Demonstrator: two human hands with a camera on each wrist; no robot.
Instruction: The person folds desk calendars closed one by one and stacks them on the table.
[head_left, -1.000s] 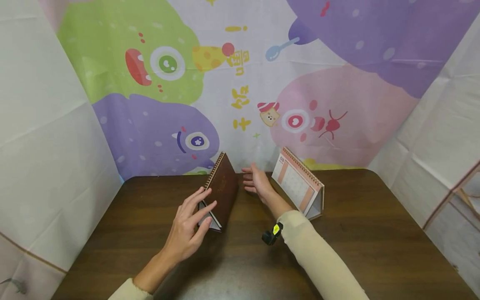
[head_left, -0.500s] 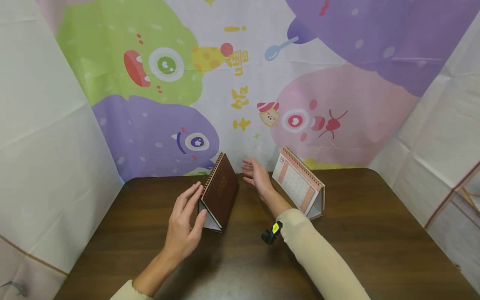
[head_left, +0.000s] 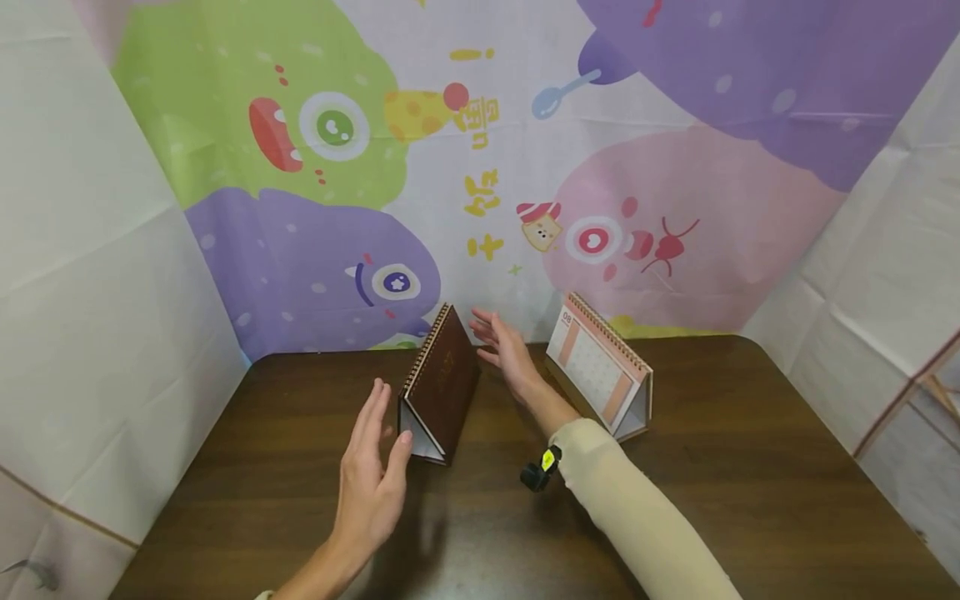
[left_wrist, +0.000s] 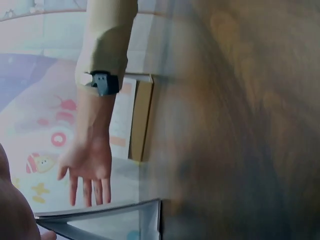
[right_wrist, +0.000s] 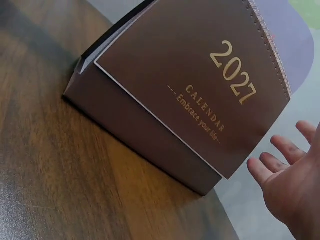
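Note:
A brown desk calendar [head_left: 444,383] stands tent-like on the table, spiral binding on top. Gold print on its cover [right_wrist: 225,95] reads "2027 CALENDAR" in the right wrist view. My left hand [head_left: 369,479] is beside its near end, fingers straight, palm turned toward it. Just past the far end, my right hand [head_left: 506,350] is held with fingers extended and spread, apart from the cover. Neither hand holds anything. A white and pink desk calendar [head_left: 596,367] showing "08" stands to the right of my right forearm.
The dark wooden table [head_left: 300,525] has a far edge against a cartoon-printed cloth [head_left: 480,167]. White cloth walls [head_left: 82,275] close in both sides. A small black wrist camera [head_left: 537,473] is strapped at my right sleeve.
My left hand has drawn back from the brown calendar's binding, toward me, and its fingers have come together. My right hand has shifted slightly left, toward that calendar's far end.

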